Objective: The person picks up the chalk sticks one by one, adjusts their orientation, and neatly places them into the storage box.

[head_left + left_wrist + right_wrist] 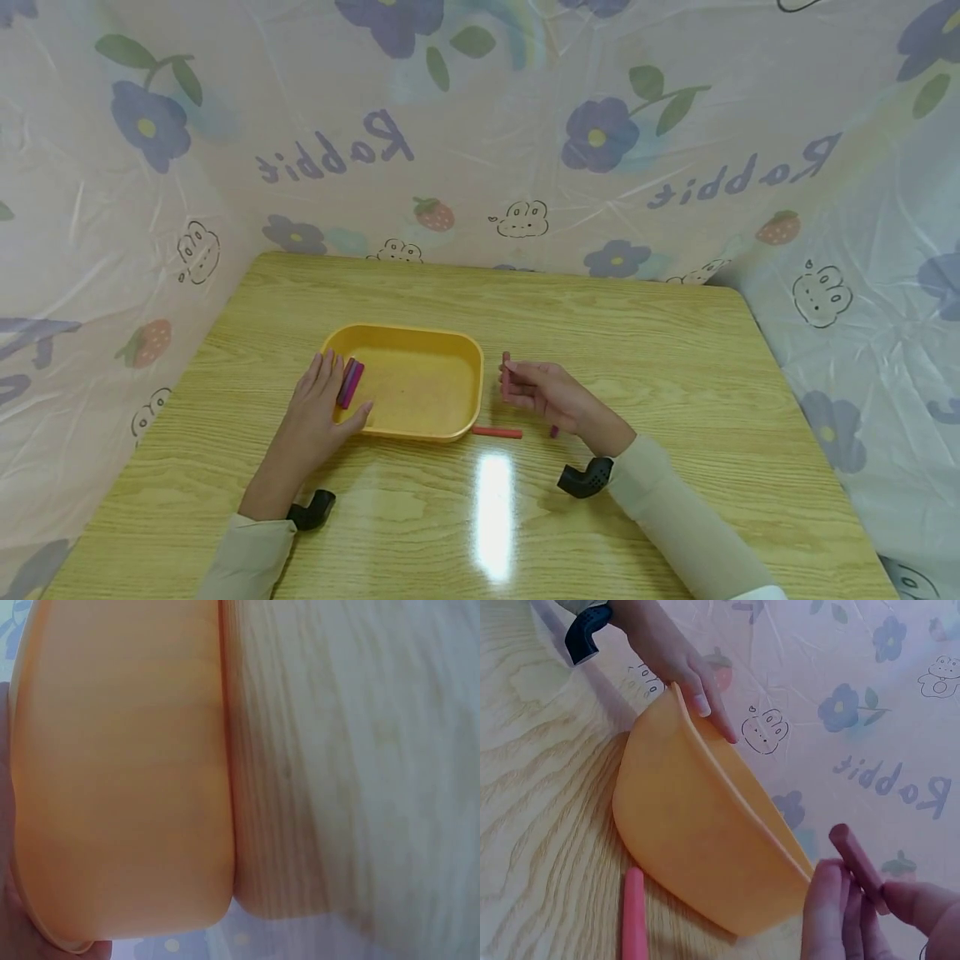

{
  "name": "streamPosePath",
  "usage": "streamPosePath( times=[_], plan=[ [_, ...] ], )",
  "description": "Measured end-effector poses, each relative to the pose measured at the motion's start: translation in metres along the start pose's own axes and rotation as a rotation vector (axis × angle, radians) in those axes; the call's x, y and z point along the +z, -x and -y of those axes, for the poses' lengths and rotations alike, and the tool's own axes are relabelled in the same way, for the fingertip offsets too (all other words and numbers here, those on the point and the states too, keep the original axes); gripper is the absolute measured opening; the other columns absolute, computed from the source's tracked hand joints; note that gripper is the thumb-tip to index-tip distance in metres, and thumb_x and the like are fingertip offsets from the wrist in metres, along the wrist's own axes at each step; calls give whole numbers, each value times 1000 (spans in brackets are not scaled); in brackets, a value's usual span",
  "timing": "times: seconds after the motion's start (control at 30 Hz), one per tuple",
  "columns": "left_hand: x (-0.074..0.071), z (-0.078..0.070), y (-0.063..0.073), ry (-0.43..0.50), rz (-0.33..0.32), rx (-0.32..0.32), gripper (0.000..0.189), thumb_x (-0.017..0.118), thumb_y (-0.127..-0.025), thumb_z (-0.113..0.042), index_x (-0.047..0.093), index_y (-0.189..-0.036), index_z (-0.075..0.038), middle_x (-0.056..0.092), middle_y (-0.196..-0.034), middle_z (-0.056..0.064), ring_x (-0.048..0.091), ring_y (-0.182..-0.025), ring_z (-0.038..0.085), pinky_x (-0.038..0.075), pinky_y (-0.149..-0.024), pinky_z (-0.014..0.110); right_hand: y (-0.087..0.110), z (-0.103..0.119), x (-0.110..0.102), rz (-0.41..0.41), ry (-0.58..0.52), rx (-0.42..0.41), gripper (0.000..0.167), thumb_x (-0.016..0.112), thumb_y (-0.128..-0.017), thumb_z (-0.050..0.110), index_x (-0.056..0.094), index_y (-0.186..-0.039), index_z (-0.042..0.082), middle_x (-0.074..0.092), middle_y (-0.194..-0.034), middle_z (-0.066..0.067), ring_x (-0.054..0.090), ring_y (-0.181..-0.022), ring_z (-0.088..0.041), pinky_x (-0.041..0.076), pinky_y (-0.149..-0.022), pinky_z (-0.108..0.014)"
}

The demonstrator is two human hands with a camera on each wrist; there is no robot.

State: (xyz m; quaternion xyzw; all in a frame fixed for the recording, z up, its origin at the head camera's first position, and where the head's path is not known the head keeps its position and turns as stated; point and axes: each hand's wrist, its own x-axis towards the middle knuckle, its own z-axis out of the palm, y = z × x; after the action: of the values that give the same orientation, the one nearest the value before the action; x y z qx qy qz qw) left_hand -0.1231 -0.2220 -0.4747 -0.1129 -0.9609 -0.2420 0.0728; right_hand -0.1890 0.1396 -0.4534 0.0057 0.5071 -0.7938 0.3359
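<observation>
My left hand (318, 417) rests over the left end of a yellow plastic tray (420, 331); its fingers lie nearly straight along the rim, with the thumb spread over the front rim. Beside those fingers, inside the tray, lie a few purple and magenta crayons (352, 387). Just right of the tray, my right hand (551, 395) pinches a dull red crayon (506, 377) between thumb and fingers, raised off the table. In the right wrist view, this crayon (857, 862) shows its blunt end, and the left hand (676, 664) reaches over the far rim.
On the wooden table (637, 533), a brighter red crayon (497, 432) lies against the tray's front right corner. A small purple piece (554, 432) shows partly under my right wrist. A patterned curtain (480, 150) hangs behind the table and along its sides.
</observation>
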Motion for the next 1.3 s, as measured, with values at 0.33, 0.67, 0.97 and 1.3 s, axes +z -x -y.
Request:
streamPosePath(
  times=[0.33,0.67,0.97,1.3],
  plan=[
    [-1,1,-1,-4,1,-7,86,58,-88,-47,19,-146,3,11,-152,21,4,-140,35,6,-111,49,-4,3,20,-20,-15,0,22,52,-96,14,66,-102,-3,65,-93,-14,65,-87,-19,51,-83,-31],
    [-3,-1,-2,4,0,-4,87,57,-88,-48,18,-146,3,12,-152,21,4,-140,36,7,-111,50,-10,5,42,17,-24,10,17,55,-94,10,68,-96,0,65,-90,-13,65,-84,-19,52,-81,-31],
    [-2,-2,-1,8,13,-16,87,57,-88,-48,17,-147,2,10,-153,19,2,-140,34,7,-110,52,-17,0,56,90,8,24,25,54,-94,9,59,-110,-9,64,-96,-16,65,-91,-24,50,-83,-32],
    [-1,-2,1,8,20,-19,86,56,-89,-48,18,-147,2,11,-152,19,0,-140,32,6,-111,51,-26,-3,69,132,14,66,23,55,-94,9,62,-108,-7,65,-99,-18,61,-102,-32,51,-80,-29]
  ],
)
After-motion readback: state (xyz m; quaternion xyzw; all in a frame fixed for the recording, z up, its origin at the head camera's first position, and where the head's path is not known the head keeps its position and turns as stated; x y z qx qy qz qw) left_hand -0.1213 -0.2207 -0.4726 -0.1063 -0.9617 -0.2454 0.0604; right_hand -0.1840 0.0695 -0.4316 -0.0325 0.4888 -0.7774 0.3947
